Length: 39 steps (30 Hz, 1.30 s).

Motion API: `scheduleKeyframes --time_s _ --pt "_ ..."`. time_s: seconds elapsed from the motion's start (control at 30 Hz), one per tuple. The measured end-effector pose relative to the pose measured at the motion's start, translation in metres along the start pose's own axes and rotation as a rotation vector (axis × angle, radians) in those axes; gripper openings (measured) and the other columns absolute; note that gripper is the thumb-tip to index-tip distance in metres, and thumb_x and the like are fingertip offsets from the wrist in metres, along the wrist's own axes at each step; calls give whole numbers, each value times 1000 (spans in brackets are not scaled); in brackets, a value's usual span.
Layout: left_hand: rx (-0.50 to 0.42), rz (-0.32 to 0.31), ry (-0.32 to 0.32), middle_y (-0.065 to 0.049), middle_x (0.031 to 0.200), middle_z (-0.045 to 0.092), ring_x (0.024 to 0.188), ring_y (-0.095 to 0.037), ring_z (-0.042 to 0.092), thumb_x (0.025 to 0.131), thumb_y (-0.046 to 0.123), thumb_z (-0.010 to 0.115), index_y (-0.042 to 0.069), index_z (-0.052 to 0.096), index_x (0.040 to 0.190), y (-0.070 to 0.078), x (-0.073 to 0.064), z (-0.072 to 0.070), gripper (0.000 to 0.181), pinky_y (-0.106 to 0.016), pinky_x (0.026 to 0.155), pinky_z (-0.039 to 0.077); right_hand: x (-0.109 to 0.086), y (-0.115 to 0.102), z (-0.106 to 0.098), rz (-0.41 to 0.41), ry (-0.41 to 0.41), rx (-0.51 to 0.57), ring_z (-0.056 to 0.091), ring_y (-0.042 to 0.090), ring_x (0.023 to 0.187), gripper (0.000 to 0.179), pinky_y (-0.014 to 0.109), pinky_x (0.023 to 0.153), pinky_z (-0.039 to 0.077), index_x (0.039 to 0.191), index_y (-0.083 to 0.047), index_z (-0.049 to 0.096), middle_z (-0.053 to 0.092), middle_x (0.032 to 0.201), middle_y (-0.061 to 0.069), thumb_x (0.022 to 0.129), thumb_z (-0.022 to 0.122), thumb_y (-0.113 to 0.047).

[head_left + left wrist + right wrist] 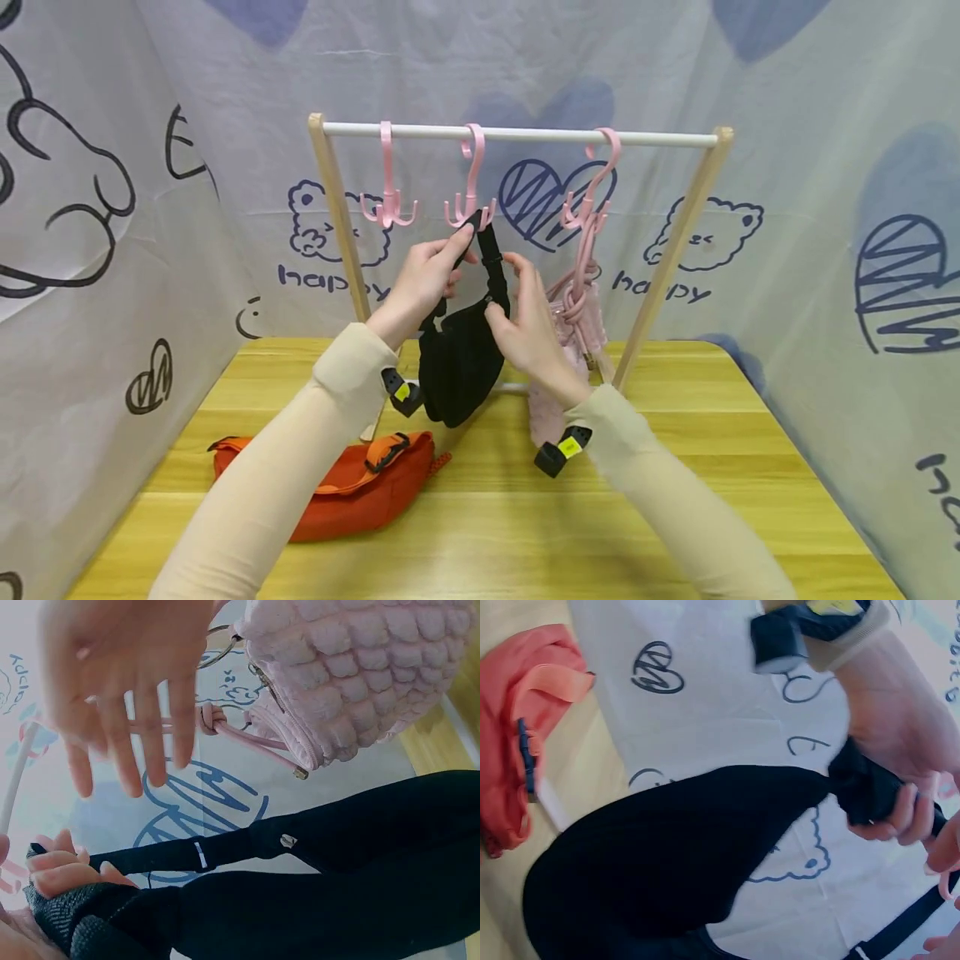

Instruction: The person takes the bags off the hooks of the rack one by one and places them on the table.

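A black waist bag (459,367) hangs by its strap (491,250) below the middle pink hook (471,187). My left hand (423,279) grips the upper strap, with the thumb up at the hook's prongs. Bunched strap webbing (97,919) shows under its curled fingers in the left wrist view. On the other side of the bag is my right hand (528,329), fingers straight and spread in the left wrist view, right beside the strap. The bag's body (660,855) slants down from the left hand in the right wrist view.
A white rail (540,134) on wooden legs carries the hooks. From the right hook (588,187) hangs a quilted pink bag (360,667) on a knotted cord. The left hook (388,187) bears nothing. An orange-red waist bag (367,492) lies on the wooden table (675,500).
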<state>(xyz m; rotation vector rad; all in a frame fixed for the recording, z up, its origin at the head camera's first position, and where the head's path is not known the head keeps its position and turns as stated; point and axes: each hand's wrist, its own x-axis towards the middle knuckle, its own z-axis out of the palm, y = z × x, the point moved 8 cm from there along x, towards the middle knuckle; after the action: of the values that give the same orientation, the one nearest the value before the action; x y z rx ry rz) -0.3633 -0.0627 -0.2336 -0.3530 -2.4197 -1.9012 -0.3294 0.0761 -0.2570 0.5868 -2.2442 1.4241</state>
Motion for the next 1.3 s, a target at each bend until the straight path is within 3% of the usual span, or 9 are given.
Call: scheduleKeyframes --time_s 0.17,0.37,0.67,0.9,1.07,1.17,1.3 --pt "12 -6 7 6 57 33 56 -11 35 102 57 47 7 67 98 1 3 -5 53 -26 68 41 28 3 -6 108 0 117 28 31 153 56 46 123 31 154 -8 28 30 161 16 101 45 -15" --pt "27 -15 19 6 56 32 55 -11 34 102 56 48 7 67 96 0 4 -11 53 -26 65 37 54 14 -5 197 23 169 36 29 149 49 46 122 32 155 -11 29 38 158 17 108 37 -24" --pt "-8 -11 16 7 56 31 55 -11 32 101 52 53 9 65 89 -1 7 -12 47 -27 68 40 80 25 -2 161 76 141 48 30 138 44 44 119 35 141 -2 50 53 145 17 110 35 -29" --pt "-33 -17 15 6 56 31 54 -11 32 101 50 54 6 64 91 0 9 -11 46 -26 66 38 87 31 0 164 68 153 50 27 132 44 44 117 36 133 -1 55 56 142 16 109 38 -33" --pt "-62 -4 25 7 57 31 54 -9 31 101 48 57 3 64 94 3 11 -12 46 -25 64 37 87 30 1 143 71 173 54 20 107 41 32 96 43 128 -1 59 62 119 13 108 43 -34" --pt "-54 1 41 7 58 34 54 -9 34 101 47 57 8 64 90 5 11 -13 41 -25 64 39 86 29 1 123 76 154 47 15 87 39 26 78 38 124 -1 61 55 96 5 108 43 -32" --pt "-50 8 55 6 60 37 55 -9 37 101 45 57 10 63 89 7 12 -14 37 -26 65 41 85 28 0 94 73 128 42 12 74 37 24 68 34 121 0 61 46 82 -2 109 43 -29"
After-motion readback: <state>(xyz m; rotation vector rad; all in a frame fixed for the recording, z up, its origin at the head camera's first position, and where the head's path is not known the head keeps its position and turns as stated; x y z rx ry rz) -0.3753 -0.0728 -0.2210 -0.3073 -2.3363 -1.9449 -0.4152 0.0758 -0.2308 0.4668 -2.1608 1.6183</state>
